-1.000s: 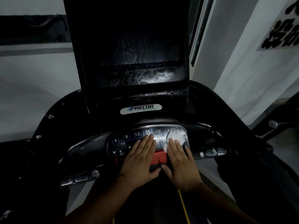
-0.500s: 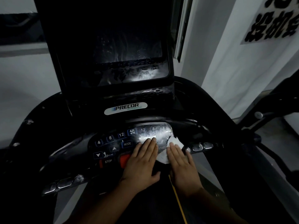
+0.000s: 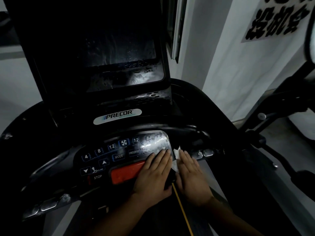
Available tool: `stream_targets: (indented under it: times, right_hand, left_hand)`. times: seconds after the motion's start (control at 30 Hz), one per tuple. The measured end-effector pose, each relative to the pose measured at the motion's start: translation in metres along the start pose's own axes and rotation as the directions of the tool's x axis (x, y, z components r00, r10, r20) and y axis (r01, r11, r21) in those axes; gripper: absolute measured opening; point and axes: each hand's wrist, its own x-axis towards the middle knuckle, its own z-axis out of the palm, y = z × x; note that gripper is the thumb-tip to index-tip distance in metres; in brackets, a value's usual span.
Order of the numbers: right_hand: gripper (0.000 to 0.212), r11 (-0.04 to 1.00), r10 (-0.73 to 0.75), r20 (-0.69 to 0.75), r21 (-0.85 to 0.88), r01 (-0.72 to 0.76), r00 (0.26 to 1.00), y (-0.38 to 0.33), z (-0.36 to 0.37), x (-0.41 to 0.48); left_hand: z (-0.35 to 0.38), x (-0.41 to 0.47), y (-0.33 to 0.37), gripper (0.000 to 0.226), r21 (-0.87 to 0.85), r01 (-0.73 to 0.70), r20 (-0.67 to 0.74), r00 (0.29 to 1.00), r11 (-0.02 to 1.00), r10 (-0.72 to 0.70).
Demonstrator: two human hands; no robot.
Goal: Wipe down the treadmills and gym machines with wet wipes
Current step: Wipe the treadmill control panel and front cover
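Treadmill console (image 3: 42, 137), black and glossy, fills most of the view; room is dim. Its dark screen (image 3: 119, 48) stands upright at the back, w/ wet streaks and droplets over the lower part. White wall to the right carries a sign (image 3: 276, 19) w/ big black characters, partly cut off by the frame. Another black gym machine (image 3: 281, 103) sits at the right edge, only partly in view.

Below the screen is an oval PRECOR badge (image 3: 117, 116). Nearer the person is the control panel (image 3: 109, 155): number btns 4, 8, 12, a fan btn (image 3: 124, 143), MODE, PROGRAM, incline arrows, STOP label. Right part of the panel looks wet and shiny. Wide red stop btn (image 3: 126, 172) lies at the panel's lower edge. Silver grip sensors (image 3: 203, 153) sit on the bar just right of the panel.

Left hand (image 3: 153, 176) lies flat, fingers straight and together, over the right end of the red btn, fingertips on the wet patch; it holds nothing. Right hand (image 3: 192, 179), just beside it, is also flat w/ straight fingers, pressing the wet wipe (image 3: 176, 155) at the panel's right edge. The white wipe shows between the two hands and past the right index finger. A thin yellow strip (image 3: 182, 210) runs down between the wrists.
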Motion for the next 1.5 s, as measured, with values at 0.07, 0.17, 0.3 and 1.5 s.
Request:
stream_targets:
  times: [0.07,0.17,0.3,1.5]
  right_hand:
    - [0.059,0.999,0.015,0.002,0.029,-0.015,1.0,-0.001,-0.001,0.001]
    - [0.071,1.0,-0.001,0.03,-0.025,0.002,1.0,0.001,0.002,-0.007]
    - [0.073,0.98,-0.03,0.06,-0.196,0.041,0.998,0.017,-0.001,-0.011]
    - [0.088,0.958,0.274,0.191,0.031,-0.284,0.943,0.018,-0.012,-0.012]
  left_hand:
    - [0.002,0.002,0.003,0.096,-0.004,-0.001,0.003,1.0,1.0,0.001]
    - [0.005,0.003,0.006,0.097,-0.004,0.004,-0.005,1.0,1.0,-0.004]
    - [0.007,0.003,0.008,0.095,0.052,-0.008,-0.009,1.0,0.999,0.008]
    - [0.008,0.034,0.009,0.092,0.02,-0.188,-0.005,0.982,0.982,0.188]
